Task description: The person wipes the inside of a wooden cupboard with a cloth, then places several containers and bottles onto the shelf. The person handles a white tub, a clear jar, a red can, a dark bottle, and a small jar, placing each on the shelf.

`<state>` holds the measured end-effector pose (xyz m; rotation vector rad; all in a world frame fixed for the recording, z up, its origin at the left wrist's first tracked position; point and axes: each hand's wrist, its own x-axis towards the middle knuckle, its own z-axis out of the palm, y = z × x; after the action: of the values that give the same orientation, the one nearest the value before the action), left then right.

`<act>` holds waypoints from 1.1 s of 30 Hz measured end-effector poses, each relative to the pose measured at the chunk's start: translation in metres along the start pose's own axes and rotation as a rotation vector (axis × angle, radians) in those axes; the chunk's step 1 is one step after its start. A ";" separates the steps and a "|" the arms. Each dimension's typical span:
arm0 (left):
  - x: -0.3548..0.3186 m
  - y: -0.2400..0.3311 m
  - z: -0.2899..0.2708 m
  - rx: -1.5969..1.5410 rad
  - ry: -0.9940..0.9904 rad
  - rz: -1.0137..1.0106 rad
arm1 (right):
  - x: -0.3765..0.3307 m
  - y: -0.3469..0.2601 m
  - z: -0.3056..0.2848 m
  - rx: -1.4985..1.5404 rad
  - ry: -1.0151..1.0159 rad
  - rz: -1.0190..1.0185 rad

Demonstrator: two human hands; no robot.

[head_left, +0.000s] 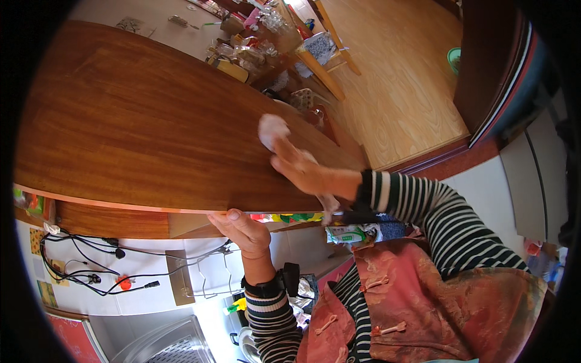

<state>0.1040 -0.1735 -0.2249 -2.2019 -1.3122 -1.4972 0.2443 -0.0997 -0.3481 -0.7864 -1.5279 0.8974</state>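
Observation:
A large brown wooden cabinet door with a pale edge stretches across the left and middle of the view. My left hand grips its near edge, the thumb showing and some fingers hidden behind. On the door's broad face, toward its right end, my right hand is closed on a whitish-pink cloth. The cloth bunches out past the fingertips, and a loose end hangs below the hand by the near edge. Slight blur softens the right hand and the cloth.
Black cables hang against a white wall at lower left, next to a wire hook. Colourful packets sit just below the door's right end. Beyond it are cluttered items, a wooden stool and wood-look flooring.

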 end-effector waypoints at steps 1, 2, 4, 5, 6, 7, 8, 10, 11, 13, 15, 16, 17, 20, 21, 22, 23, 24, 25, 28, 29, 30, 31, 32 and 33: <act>0.000 0.001 -0.001 0.006 -0.016 -0.009 | 0.028 0.002 -0.004 -0.039 -0.004 -0.037; 0.000 0.002 -0.002 0.032 -0.025 -0.004 | 0.054 0.013 -0.008 -0.014 0.052 -0.072; 0.001 0.002 -0.002 0.049 -0.040 0.000 | 0.094 0.061 -0.018 0.027 0.088 -0.083; 0.001 0.001 -0.002 0.063 -0.037 0.008 | 0.102 0.093 -0.020 -0.046 0.109 0.073; 0.001 0.000 -0.001 0.062 -0.032 0.019 | 0.098 0.127 -0.018 -0.127 0.182 0.159; 0.001 -0.001 0.000 0.055 -0.025 0.029 | 0.088 0.159 -0.016 -0.368 0.328 0.212; 0.001 -0.002 0.001 0.063 -0.007 0.036 | 0.068 0.188 -0.010 -0.726 0.486 0.315; 0.001 -0.002 0.002 0.064 0.004 0.042 | 0.021 0.229 0.000 -1.362 0.806 0.527; 0.001 -0.002 0.003 0.078 0.005 0.057 | -0.006 0.240 0.003 -0.640 0.551 0.471; 0.002 -0.001 0.002 0.066 -0.018 0.043 | -0.055 0.242 0.012 0.281 0.314 0.574; 0.003 -0.001 0.000 0.058 -0.043 0.051 | -0.076 0.227 0.018 0.442 0.452 0.503; 0.003 -0.001 0.000 0.042 -0.048 0.060 | -0.088 0.214 0.020 0.501 0.432 0.600; 0.004 -0.002 -0.001 0.025 -0.047 0.083 | -0.098 0.200 0.021 0.700 0.309 0.722; 0.005 -0.004 -0.003 0.019 -0.069 0.104 | -0.120 0.156 0.023 1.008 0.266 0.828; 0.005 -0.005 -0.003 0.051 -0.094 0.090 | -0.123 0.144 0.019 0.992 0.233 0.860; 0.004 -0.005 -0.004 0.085 -0.100 0.095 | -0.125 0.131 0.018 0.855 0.153 0.879; 0.004 -0.006 -0.005 0.104 -0.080 0.078 | -0.126 0.119 0.015 0.598 0.027 0.925; 0.004 -0.006 -0.006 0.102 -0.095 0.068 | -0.126 0.108 0.011 0.339 -0.079 0.917; 0.004 -0.005 -0.007 0.100 -0.110 0.057 | -0.124 0.097 0.012 0.293 -0.058 0.886; 0.006 -0.005 -0.010 0.103 -0.144 0.090 | -0.122 0.069 0.005 0.294 -0.154 0.860; 0.007 -0.005 -0.012 0.120 -0.160 0.093 | -0.124 0.062 0.000 0.362 -0.203 0.925; 0.008 -0.006 -0.014 0.106 -0.161 0.102 | -0.127 0.056 -0.006 0.433 -0.266 0.988; 0.009 -0.007 -0.016 0.147 -0.160 0.150 | -0.130 0.051 -0.008 0.548 -0.303 1.041; 0.009 -0.007 -0.017 0.078 -0.163 0.121 | -0.134 0.047 -0.011 0.717 -0.308 1.042; 0.010 -0.009 -0.021 0.007 -0.165 0.123 | -0.139 0.043 -0.014 0.925 -0.288 1.026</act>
<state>0.0844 -0.1737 -0.2096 -2.3972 -1.1996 -1.2900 0.2776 -0.1980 -0.4514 -0.7145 -0.6601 2.3221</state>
